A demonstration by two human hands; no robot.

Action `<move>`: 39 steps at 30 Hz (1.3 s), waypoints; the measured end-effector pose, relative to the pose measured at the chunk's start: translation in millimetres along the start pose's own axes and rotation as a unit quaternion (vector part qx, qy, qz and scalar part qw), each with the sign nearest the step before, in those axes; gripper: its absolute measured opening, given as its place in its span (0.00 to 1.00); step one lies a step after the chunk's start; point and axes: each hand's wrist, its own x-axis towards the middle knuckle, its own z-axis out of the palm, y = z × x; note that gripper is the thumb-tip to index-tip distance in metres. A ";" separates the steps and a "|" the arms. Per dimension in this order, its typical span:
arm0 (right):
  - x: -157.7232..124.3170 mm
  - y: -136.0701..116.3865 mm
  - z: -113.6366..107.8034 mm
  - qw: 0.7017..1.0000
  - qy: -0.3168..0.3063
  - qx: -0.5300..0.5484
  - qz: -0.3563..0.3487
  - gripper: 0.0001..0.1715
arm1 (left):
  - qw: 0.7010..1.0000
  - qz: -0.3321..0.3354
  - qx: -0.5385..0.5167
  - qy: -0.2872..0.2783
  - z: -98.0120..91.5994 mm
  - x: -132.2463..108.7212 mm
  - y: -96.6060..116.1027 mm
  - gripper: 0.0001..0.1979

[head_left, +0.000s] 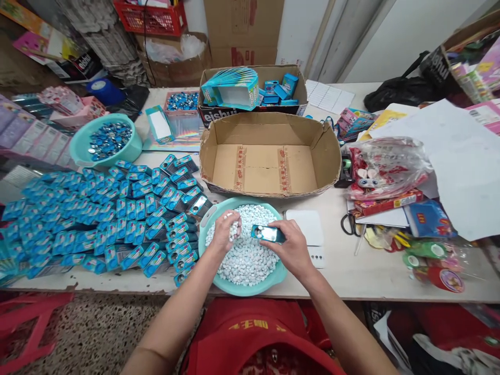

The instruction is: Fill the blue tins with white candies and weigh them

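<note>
A teal basin (280, 278) in front of me is filled with small white candies (246, 260). Over its left side, my left hand (223, 232) is closed around a handful of these candies, some showing at the fingers. My right hand (289, 245) grips a small blue candy tin (267, 233) above the basin's right side, its silvery end toward the left hand. To the left, many similar blue tins (128, 208) stand and lie packed together. Several in the row nearest the basin have a round hole (180, 264) visible on top.
An empty-looking cardboard box (260, 166) lies behind the basin, with a carton (302, 107) of blue packs beyond it. A second teal basin (135, 148) holds round blue and silver pieces. Scissors (349, 225), a plastic bag (390, 161) and papers crowd the right.
</note>
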 end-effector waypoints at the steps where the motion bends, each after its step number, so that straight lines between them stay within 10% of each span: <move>1: 0.6 -3.4 3.6 1.000 -0.020 -0.020 -0.012 0.20 | 0.999 0.019 -0.041 -0.001 7.9 -5.6 6.8 0.11; 7: 3.9 -21.8 18.8 0.998 -0.056 -0.027 -0.015 0.19 | 0.984 0.096 -0.140 0.056 39.8 -21.7 26.5 0.11; 39: 1.0 -17.1 24.8 0.977 0.045 0.180 0.108 0.24 | 0.976 0.170 -0.074 0.112 65.2 -25.5 44.5 0.19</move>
